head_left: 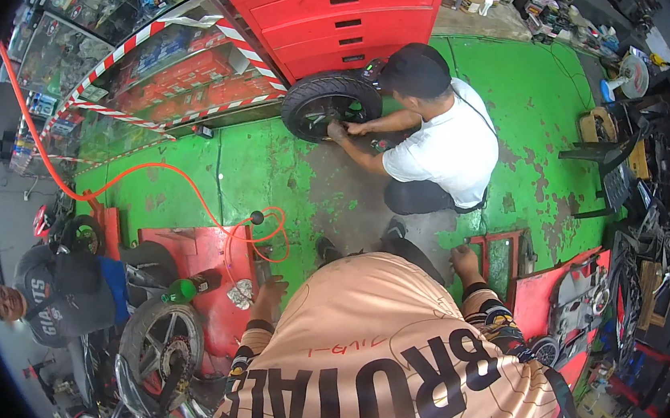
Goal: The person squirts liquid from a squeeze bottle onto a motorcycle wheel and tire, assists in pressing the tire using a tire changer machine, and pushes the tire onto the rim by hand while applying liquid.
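My left hand hangs by my side at lower centre, fingers apart and empty, near a red metal stand. My right hand hangs on the other side, fingers loosely curled and apart with nothing visible in them, beside a red-and-green metal frame. In front of me a person in a white shirt crouches, both hands at the hub of a black motorcycle wheel that leans by a red tool chest.
Glass display cases line the left. An orange hose crosses the green floor. Another person is beside motorcycle parts at lower left. A black chair, fan and cluttered parts stand along the right.
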Demonstrator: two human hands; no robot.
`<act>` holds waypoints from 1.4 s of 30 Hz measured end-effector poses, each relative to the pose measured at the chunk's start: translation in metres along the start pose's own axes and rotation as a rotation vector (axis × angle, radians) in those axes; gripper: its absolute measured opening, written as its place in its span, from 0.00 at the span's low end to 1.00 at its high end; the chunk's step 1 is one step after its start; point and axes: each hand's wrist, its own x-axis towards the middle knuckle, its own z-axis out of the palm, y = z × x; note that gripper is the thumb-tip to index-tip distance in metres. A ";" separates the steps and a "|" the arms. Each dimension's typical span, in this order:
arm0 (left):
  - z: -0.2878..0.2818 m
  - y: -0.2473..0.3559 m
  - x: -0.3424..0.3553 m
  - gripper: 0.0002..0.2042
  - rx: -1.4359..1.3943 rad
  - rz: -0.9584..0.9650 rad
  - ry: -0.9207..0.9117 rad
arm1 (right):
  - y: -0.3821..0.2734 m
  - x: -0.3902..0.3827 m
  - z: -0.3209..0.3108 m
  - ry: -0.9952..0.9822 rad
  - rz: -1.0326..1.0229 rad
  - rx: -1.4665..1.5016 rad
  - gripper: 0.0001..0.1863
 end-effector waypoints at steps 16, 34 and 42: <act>0.061 -0.027 -0.019 0.28 0.157 0.171 0.126 | -0.002 0.081 -0.040 -0.118 -0.032 0.067 0.17; 0.044 0.045 -0.056 0.22 -0.112 0.219 0.343 | -0.042 0.104 -0.032 -0.231 -0.006 0.069 0.20; -0.043 0.187 -0.041 0.19 0.049 0.720 0.342 | -0.089 0.090 -0.006 -0.135 -0.022 -0.027 0.19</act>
